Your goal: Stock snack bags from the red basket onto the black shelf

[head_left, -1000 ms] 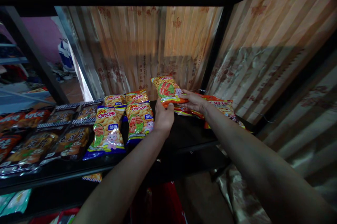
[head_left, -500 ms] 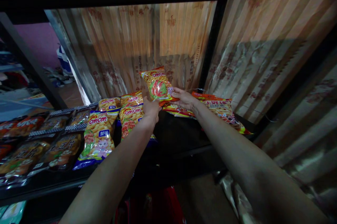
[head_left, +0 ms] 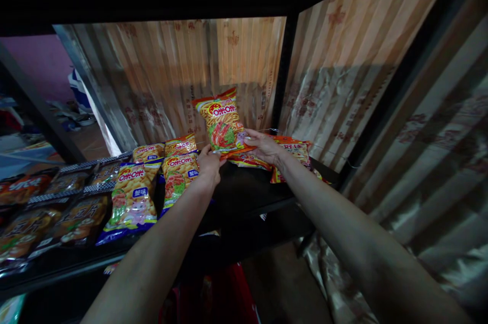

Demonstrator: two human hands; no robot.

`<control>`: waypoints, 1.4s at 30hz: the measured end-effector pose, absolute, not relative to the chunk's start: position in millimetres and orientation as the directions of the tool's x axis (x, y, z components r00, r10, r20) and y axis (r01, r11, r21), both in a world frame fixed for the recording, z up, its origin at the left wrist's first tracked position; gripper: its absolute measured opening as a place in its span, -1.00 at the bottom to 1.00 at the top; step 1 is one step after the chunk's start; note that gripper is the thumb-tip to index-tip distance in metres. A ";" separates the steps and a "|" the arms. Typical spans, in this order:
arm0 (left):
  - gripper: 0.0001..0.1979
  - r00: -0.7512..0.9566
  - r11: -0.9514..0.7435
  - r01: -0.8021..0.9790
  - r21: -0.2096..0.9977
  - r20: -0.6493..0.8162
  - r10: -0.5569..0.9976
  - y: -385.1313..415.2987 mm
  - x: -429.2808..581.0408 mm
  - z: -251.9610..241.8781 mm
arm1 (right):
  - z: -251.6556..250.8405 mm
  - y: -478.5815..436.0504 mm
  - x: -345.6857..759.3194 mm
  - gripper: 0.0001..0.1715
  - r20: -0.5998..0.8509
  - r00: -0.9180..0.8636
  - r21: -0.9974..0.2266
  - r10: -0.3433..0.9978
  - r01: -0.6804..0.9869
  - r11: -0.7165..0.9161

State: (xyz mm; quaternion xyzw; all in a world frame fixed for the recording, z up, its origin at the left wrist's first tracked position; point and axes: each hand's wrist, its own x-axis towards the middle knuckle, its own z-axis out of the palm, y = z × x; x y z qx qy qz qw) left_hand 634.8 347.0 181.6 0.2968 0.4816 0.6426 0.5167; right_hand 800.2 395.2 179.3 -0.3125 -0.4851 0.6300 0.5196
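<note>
A yellow and red snack bag [head_left: 222, 123] is held upright above the black shelf [head_left: 244, 189], its printed front facing me. My left hand [head_left: 209, 165] is closed on its lower left corner. At the lower right edge, my right hand [head_left: 265, 146] grips the same bag between thumb and fingers. Just left of my left hand stands a blue-edged snack bag [head_left: 178, 176], and a similar blue-edged bag [head_left: 133, 194] leans further left. Under and behind my right hand lie red and orange snack bags [head_left: 293, 150], partly hidden by my wrist.
Dark brown snack packs [head_left: 82, 215] fill the shelf's left part. Striped curtain-like sheeting [head_left: 163, 75] hangs behind and on the right. A black post [head_left: 284, 70] stands at the back corner. Below the shelf is a red container [head_left: 240, 288].
My view has turned slightly to the right, so the shelf appears further left. The held bag is more upright and slightly higher, still between both hands.
</note>
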 end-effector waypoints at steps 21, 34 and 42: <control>-0.66 -0.126 -0.162 -0.656 0.737 0.105 0.986 285.9 611.3 210.1 | 162.3 293.0 808.5 -0.42 0.068 -0.327 -0.941 0.943 -0.336 -0.048; -0.78 -0.128 -0.095 -0.717 0.691 0.004 0.992 268.7 587.9 211.8 | 166.8 272.5 797.3 -0.56 0.106 -0.312 -0.974 0.944 -0.223 0.036; -0.77 -0.120 -0.010 -0.741 0.672 -0.119 0.986 284.7 552.3 236.9 | 173.7 352.1 775.1 -0.42 0.395 -0.129 -0.423 0.910 0.853 0.305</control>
